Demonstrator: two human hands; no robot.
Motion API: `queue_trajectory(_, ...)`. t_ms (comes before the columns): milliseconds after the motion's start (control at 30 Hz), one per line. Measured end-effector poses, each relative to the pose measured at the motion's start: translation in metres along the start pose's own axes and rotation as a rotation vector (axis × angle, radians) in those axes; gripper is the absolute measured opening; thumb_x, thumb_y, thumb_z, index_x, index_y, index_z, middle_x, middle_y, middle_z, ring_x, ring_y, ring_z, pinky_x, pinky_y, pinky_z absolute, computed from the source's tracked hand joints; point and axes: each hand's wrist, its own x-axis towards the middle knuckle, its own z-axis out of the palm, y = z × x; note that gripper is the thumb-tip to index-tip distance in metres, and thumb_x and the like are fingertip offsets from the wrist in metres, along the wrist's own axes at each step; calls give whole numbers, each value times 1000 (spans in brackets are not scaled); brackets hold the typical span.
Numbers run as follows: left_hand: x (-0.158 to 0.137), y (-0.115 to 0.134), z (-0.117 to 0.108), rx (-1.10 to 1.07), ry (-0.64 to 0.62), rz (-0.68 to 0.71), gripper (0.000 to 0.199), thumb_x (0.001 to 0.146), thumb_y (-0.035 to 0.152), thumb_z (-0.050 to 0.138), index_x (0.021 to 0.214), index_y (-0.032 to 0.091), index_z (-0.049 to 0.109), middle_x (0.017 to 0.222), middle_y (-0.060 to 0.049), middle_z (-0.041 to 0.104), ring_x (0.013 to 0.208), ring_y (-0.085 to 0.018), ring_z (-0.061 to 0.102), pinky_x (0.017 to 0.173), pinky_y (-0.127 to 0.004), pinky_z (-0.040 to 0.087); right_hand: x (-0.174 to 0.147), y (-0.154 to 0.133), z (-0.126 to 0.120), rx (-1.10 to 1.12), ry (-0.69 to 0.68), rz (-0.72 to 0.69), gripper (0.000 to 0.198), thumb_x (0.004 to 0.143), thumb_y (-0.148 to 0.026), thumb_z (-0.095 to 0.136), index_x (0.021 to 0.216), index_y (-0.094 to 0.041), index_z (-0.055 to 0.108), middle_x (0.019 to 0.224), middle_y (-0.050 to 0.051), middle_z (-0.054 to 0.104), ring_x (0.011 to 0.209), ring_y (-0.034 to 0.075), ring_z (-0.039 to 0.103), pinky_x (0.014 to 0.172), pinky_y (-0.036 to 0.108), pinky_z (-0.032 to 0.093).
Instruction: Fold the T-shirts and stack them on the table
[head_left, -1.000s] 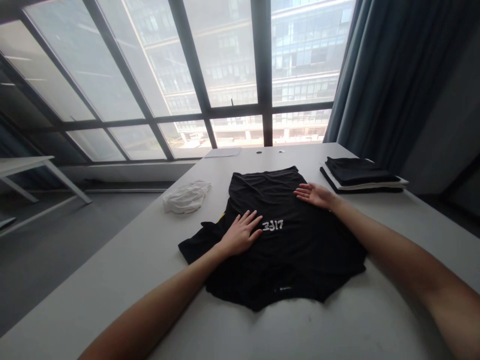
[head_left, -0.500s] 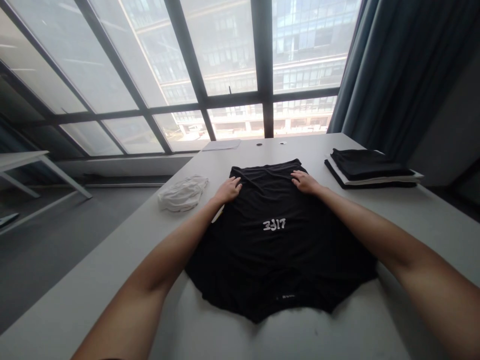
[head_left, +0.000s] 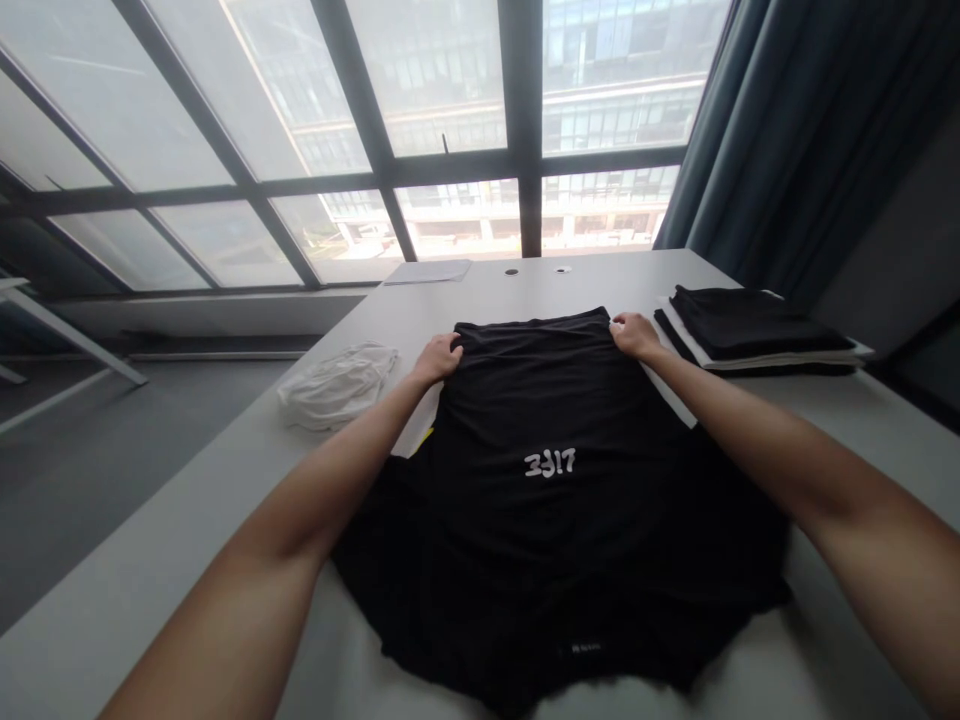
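A black T-shirt with a white print on it lies spread on the white table, its neckline towards me and its hem at the far end. My left hand is closed on the far left corner of the hem. At the far right corner, my right hand pinches the hem edge. The cloth between the two hands looks fairly straight, with slight creases. A bit of yellow shows beside the shirt's left edge, under my left forearm.
Left of the shirt lies a crumpled white cloth. Folded black and white garments are stacked at the right. A sheet of paper is at the table's far edge, before the windows. A blue curtain hangs at the right.
My hands went from lying flat on the shirt to gripping its hem corners, the right one moving outward. The hem is straighter, and the view has shifted slightly.
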Motion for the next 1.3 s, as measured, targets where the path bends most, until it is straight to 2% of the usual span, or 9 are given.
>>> queue_trajectory(200, 63, 0, -8, -5, 0, -75, 44, 93, 28, 58, 133, 10, 66, 138, -15, 66, 130, -27, 59, 114, -31, 40, 69, -4, 4, -4, -50, 171, 21, 88, -23, 64, 99, -11, 77, 111, 21, 76, 107, 30, 70, 93, 37, 53)
queue_trajectory(367, 102, -15, -1, -18, -52, -113, 43, 90, 28, 64, 128, 9, 69, 132, -16, 69, 125, -26, 62, 112, -31, 42, 105, 1, 20, 20, -67, 179, 15, 85, -24, 70, 92, -12, 76, 92, 16, 77, 97, 26, 71, 87, 34, 55)
queue_trajectory(567, 118, -26, -6, -178, -205, -155, 30, 81, 42, 77, 98, 17, 78, 97, -9, 77, 87, -22, 71, 79, -28, 56, 117, -1, 31, 161, -130, 240, 18, 80, -15, 75, 97, -8, 75, 81, 9, 72, 76, 20, 69, 74, 30, 57)
queue_trajectory(733, 120, -31, -26, -320, -286, -225, 32, 77, 45, 83, 91, 17, 74, 85, -7, 73, 75, -17, 68, 67, -25, 53, 123, 1, 14, 289, -180, 243, 17, 78, -14, 80, 94, -11, 72, 77, 5, 67, 66, 15, 63, 66, 30, 57)
queue_trajectory(967, 123, -18, -63, -381, -338, -226, 25, 79, 37, 82, 89, 16, 74, 86, -6, 73, 79, -15, 70, 77, -25, 56, 134, 14, -28, 507, -209, 51, 16, 85, -20, 80, 96, -12, 72, 92, 8, 70, 79, 15, 65, 71, 30, 56)
queue_trajectory(1033, 122, -12, -74, -346, -371, -200, 22, 76, 34, 84, 85, 16, 76, 85, -6, 74, 83, -17, 71, 80, -25, 56, 136, 15, -35, 439, -248, 20, 14, 86, -21, 79, 96, -12, 73, 89, 7, 72, 78, 16, 66, 72, 32, 56)
queue_trajectory(1133, 122, -6, -83, -249, -371, -155, 22, 72, 34, 85, 84, 16, 79, 82, -6, 75, 86, -19, 72, 82, -26, 56, 137, 12, -39, 182, -365, -53, 10, 86, -20, 77, 92, -13, 76, 78, 6, 72, 75, 18, 68, 72, 33, 57)
queue_trajectory(1200, 122, -4, -83, -200, -372, -131, 22, 72, 34, 84, 84, 17, 81, 80, -6, 75, 86, -20, 73, 81, -27, 56, 136, 8, -37, -20, -432, -116, 4, 84, -16, 76, 88, -15, 77, 73, 3, 72, 73, 18, 68, 72, 33, 56)
queue_trajectory(1300, 125, -5, -75, -165, -431, -98, 21, 72, 35, 82, 85, 18, 81, 79, -6, 76, 85, -21, 73, 80, -27, 56, 134, 0, -30, -230, -440, -202, 13, 77, -7, 74, 81, -19, 78, 74, 2, 73, 75, 20, 68, 73, 31, 55)
